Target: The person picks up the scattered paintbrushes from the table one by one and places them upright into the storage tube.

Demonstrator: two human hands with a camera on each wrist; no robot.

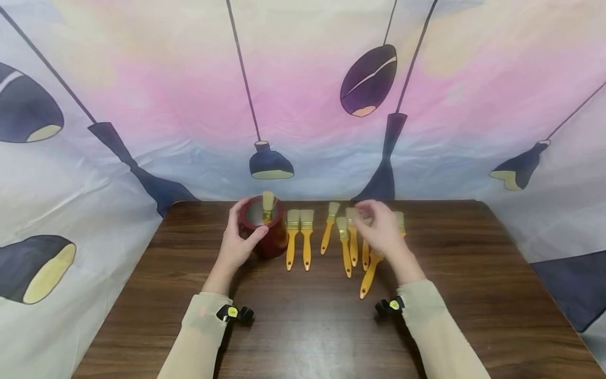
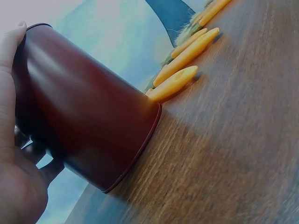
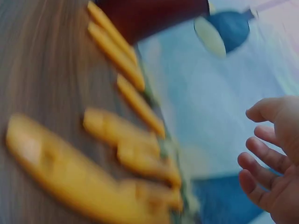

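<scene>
A dark red canister (image 1: 276,239) is gripped by a left hand (image 1: 238,242) just left of centre in the head view, its left side clasped by curled fingers and its front rim met by the thumb. One upright brush (image 1: 268,201) is stood inside, bristles up, its handle mostly hidden by the wall. To the right, more yellow-handled brushes (image 1: 307,239) are spread in a loose row across the middle of the frame on a dark wooden table (image 1: 303,326), bristles pointed toward a patterned cloth backdrop (image 1: 303,79). Over the row's right end, a right hand (image 1: 380,226) is held with nothing in its grasp, thumb and fingers parted and loosely bent, as is shown at the right edge of the right wrist view.

The brushes are judged to be light, with stiff, smooth handles that may be slightly slippery and softer bristles that could be splayed by a pinch; the surest hold is thought to be offered by the handle just below the metal band. The canister is judged rigid and easily slid by a knock, so a hold round the wall is well suited.
</scene>
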